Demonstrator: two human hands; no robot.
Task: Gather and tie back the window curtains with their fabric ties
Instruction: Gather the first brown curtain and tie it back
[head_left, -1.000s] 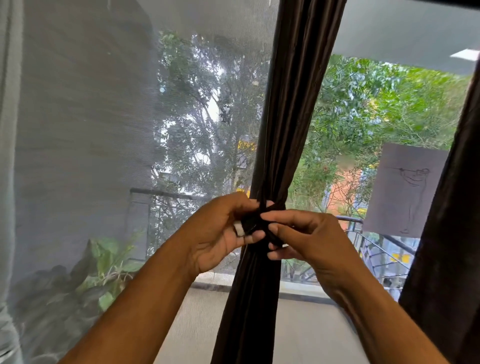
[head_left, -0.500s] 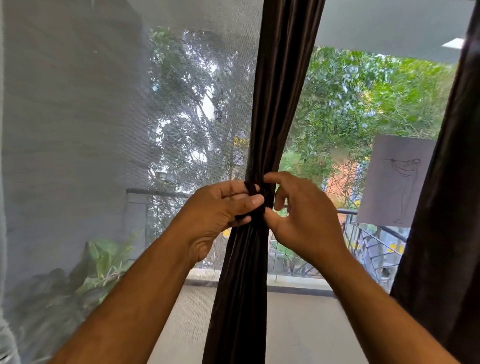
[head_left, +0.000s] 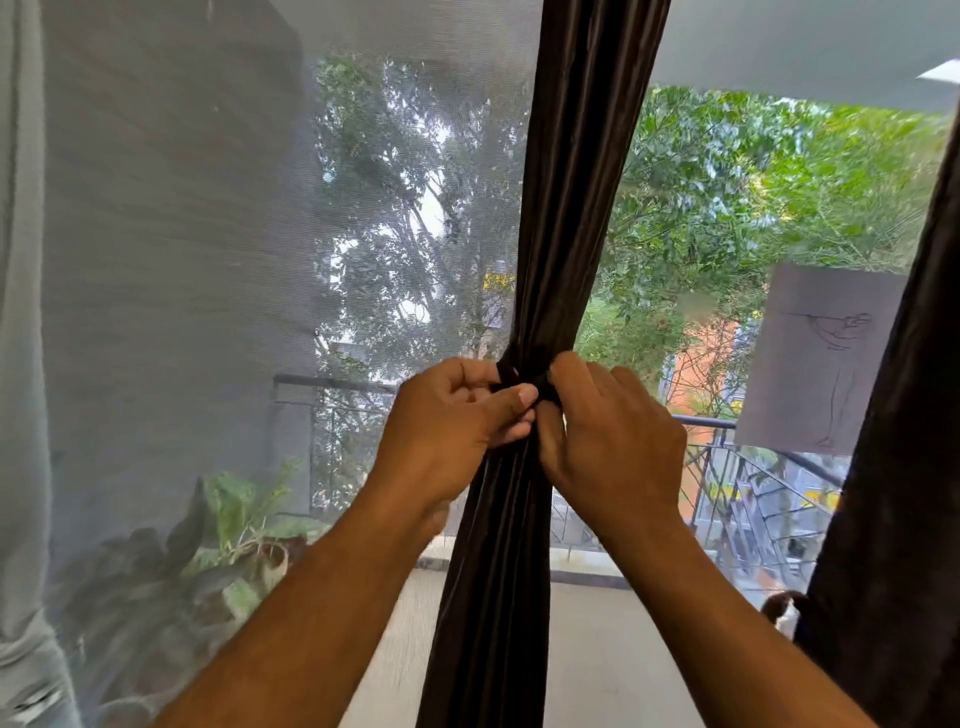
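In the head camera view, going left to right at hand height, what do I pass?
Sheer mesh curtain → left hand → gathered dark curtain → right hand → paper with a sketch → second dark curtain.

Two dark curtains (head_left: 545, 208) (head_left: 904, 467), one sheer curtain (head_left: 156, 260), two hands (head_left: 447, 421) (head_left: 613, 441).

1 head view, close, facing forward at window; dark curtain (head_left: 545, 260) runs 12 to 6 o'clock.

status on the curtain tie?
Left hand and right hand both pinching the tie. Curtain bunched, tie around it. Nothing blocking.
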